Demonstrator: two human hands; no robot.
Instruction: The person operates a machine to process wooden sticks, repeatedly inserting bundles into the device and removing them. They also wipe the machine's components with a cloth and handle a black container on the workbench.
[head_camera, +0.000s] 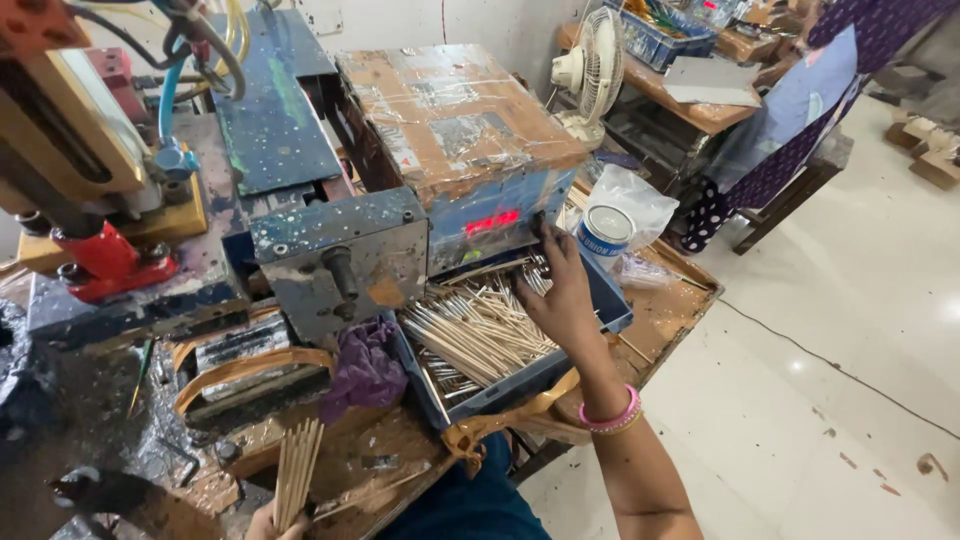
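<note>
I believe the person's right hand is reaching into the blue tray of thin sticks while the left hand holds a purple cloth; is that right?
Not quite. In the head view the right hand does reach into the blue tray of thin sticks, but the left hand holds a bundle of sticks. The purple cloth lies untouched beside the tray.

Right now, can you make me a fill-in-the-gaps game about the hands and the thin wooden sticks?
1. The right hand reaches into the blue plastic tray full of loose wooden ____.
2. The left hand holds a bundle of thin wooden sticks that stands ____.
3. The bangle on the right wrist is ____.
4. Beside the tray lies a crumpled ____ cloth.

Missing words: sticks; upright; pink; purple
</note>
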